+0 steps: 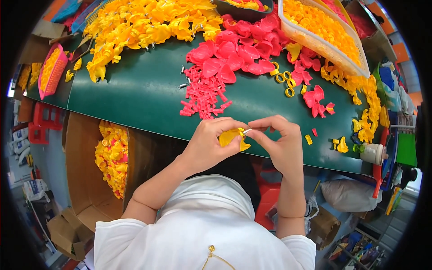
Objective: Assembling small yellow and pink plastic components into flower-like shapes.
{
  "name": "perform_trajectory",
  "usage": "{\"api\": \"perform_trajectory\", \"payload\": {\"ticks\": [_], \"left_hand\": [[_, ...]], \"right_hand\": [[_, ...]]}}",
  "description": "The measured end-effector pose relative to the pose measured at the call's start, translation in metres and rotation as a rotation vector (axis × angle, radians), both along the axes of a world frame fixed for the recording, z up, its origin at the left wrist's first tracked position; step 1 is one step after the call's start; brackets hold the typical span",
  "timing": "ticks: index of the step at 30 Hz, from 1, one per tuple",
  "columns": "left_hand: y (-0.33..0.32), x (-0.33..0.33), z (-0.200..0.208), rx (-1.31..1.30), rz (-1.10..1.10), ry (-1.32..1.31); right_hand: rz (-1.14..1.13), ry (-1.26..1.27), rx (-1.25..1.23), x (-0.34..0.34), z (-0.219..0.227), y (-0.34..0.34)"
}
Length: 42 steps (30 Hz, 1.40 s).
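Observation:
Close to the table's front edge, my left hand (208, 141) grips a curved yellow plastic piece (229, 137) between thumb and fingers. My right hand (284, 143) meets it, thumb and index finger pinched on a small silvery pin (247, 131) at the yellow piece's right end. Whether the pin sits inside the piece or only touches it, I cannot tell. Just beyond my hands lies a heap of small red plastic parts (202, 92), with larger red petal-shaped shells (234, 54) behind. A few silvery pins (182, 85) lie left of the small red parts.
Yellow plastic pieces (135, 27) are piled at the back left of the green table (135, 99). A white basket (315, 38) of yellow parts stands back right, near several yellow rings (289, 92). A cardboard box (83, 171) with yellow and red pieces is at my left.

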<state>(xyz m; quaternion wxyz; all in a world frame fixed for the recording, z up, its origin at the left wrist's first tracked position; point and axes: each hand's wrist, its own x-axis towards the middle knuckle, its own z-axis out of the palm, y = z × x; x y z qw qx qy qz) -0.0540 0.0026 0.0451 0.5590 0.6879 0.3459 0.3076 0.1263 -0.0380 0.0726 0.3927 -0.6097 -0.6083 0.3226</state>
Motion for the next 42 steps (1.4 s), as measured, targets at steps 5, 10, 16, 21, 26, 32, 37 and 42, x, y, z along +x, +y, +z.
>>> {"api": "perform_trajectory", "payload": {"ticks": [5,10,16,21,26,32,37,42], "left_hand": [[-0.002,-0.003,-0.003,0.018,-0.044,-0.042],[-0.003,-0.003,-0.004,0.02,-0.054,-0.037],[-0.005,-0.002,-0.003,0.033,-0.037,-0.035],[-0.017,-0.011,-0.008,-0.031,-0.004,-0.022],[-0.025,-0.024,-0.035,-0.461,-0.161,0.058],[-0.017,-0.033,-0.016,0.134,0.184,0.249],[-0.044,-0.026,-0.063,0.771,0.084,0.448],[-0.033,-0.025,-0.078,1.052,0.122,0.591]], "right_hand": [[-0.014,0.046,-0.039,0.001,-0.003,-0.008],[-0.013,0.123,-0.081,0.001,-0.005,-0.011],[-0.029,-0.161,0.151,-0.01,-0.002,-0.02],[-0.169,0.196,-0.049,-0.031,-0.033,-0.047],[-0.014,0.101,-0.131,-0.023,-0.047,-0.038],[0.038,0.068,-0.166,-0.002,-0.054,0.002],[0.093,-0.326,-0.022,0.007,-0.059,0.026],[0.215,-0.51,0.346,-0.004,-0.088,0.057]]}}
